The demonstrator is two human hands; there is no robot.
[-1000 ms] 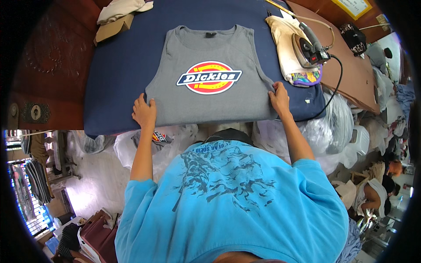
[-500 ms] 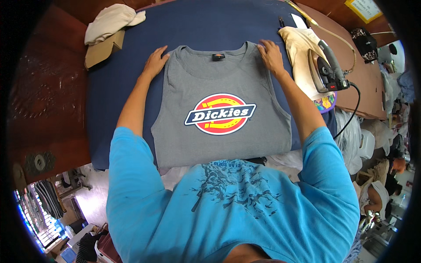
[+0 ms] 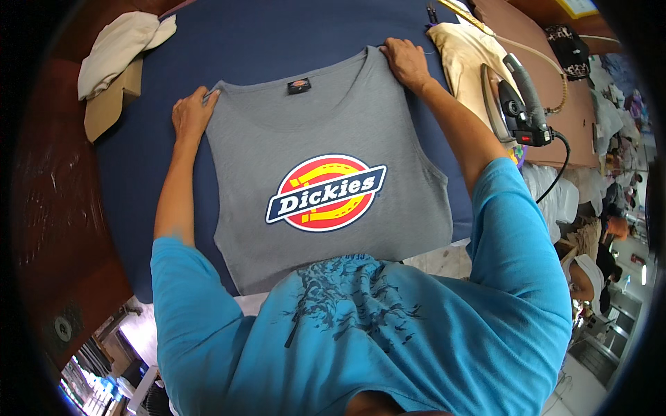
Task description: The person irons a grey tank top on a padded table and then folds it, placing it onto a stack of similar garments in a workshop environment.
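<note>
While the grey tank top (image 3: 329, 142) lies spread, left hand (image 3: 189, 116) pinching one shoulder, right hand (image 3: 407, 64), fingers closed, gripping the other.

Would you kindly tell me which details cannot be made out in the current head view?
All in the head view:
Grey tank top: middle of its hem, hidden by the blue T-shirt.
Left hand, right hand: finger undersides, hidden by the hands themselves.
Cardboard box: part, covered by cream cloth.
Yellow-edged sign: upper part, cut off by the top edge.
Orange object, far right: too small to identify.
</note>
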